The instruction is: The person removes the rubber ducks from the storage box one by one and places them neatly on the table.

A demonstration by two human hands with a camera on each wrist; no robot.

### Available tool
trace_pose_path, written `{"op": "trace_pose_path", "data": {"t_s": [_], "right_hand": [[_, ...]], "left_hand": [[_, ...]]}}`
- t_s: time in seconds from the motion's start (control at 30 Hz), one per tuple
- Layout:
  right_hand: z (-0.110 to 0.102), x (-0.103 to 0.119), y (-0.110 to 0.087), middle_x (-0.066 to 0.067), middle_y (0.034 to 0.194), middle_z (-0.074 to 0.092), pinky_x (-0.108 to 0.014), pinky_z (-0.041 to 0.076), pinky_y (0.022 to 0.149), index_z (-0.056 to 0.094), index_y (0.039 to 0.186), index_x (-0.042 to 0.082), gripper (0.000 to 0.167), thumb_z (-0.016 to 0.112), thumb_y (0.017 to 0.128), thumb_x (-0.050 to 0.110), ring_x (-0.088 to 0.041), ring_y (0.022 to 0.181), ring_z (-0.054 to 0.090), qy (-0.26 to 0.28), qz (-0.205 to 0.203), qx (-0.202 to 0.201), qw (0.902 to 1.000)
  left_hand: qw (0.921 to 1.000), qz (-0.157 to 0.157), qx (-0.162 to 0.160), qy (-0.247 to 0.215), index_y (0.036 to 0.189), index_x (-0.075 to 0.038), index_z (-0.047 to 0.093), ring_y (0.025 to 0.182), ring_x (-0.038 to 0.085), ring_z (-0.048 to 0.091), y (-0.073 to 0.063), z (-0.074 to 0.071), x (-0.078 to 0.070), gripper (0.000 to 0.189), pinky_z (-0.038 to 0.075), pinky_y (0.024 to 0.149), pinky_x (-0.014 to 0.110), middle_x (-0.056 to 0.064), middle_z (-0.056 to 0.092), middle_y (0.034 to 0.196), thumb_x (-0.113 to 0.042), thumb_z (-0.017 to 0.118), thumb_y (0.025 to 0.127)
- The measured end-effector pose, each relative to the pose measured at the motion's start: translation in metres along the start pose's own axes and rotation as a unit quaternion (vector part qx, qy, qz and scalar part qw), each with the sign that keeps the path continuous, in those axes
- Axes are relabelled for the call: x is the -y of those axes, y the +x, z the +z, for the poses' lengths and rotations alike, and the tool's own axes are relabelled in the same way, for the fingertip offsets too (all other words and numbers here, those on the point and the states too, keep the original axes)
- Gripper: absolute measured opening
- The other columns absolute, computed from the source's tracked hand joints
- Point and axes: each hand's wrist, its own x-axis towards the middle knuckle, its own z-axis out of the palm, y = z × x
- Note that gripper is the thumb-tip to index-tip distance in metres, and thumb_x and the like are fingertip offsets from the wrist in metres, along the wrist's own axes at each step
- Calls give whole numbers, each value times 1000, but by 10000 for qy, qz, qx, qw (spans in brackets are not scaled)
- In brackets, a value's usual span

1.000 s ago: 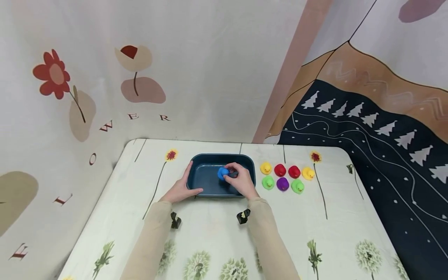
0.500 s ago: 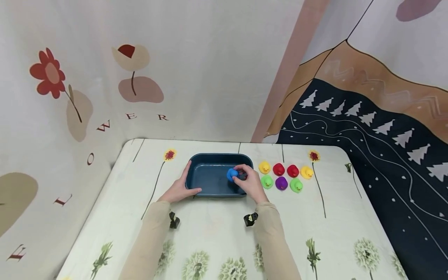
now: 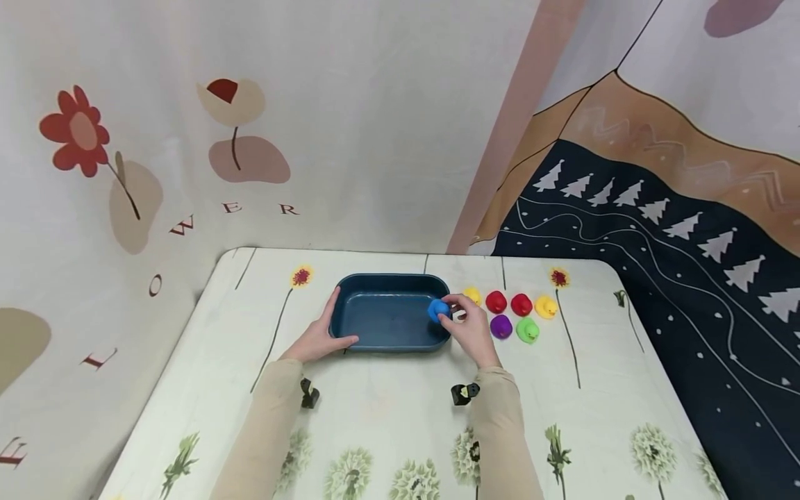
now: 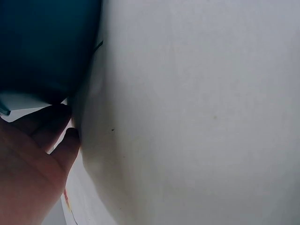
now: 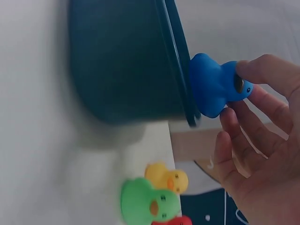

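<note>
My right hand [image 3: 471,335] pinches a blue rubber duck [image 3: 438,310] by its head, between thumb and fingers. In the right wrist view the blue duck [image 5: 208,89] is at the rim of a dark blue rectangular basin [image 5: 122,61]. Whether it touches the rim I cannot tell. At the left front corner of the basin [image 3: 381,326], my left hand [image 3: 317,340] rests with fingers and thumb spread and fairly straight along its outer walls. The left wrist view shows the left hand [image 4: 35,159] with fingertips against the basin's wall [image 4: 42,47].
Right of the basin stand several rubber ducks in two rows: red ducks [image 3: 521,304], a yellow duck [image 3: 546,307], a purple duck [image 3: 501,326] and a green duck [image 3: 528,330]. My right hand hides another green duck [image 5: 145,201] in the head view. A flowered cloth [image 3: 387,417] covers the table.
My right hand has carried the blue duck rightward, from over the basin's inside to its right rim. The left hand stays at the basin's left side.
</note>
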Motion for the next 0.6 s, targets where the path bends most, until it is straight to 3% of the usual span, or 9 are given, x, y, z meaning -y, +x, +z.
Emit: {"op": "trace_pose_path", "data": {"t_s": [0.4,0.6], "right_hand": [[-39,-17,-6,-15,113,63,-42,46,84,63,119,0,33,72,87,6,-31,101,57,55,273,-388,9989],[-62,-29,-11,-16,116,60,-42,46,89,61,122,0,34,69,90,7,-30,107,54,116,681,-622,9957]], "left_hand": [[10000,11,-38,-24,154,-37,-9,133,51,29,1,-1,2,110,29,104,63,17,1,160,-36,76,84],[10000,4,-24,-24,154,-37,-9,134,50,28,1,-1,2,111,29,103,63,16,1,160,-36,76,83]]}}
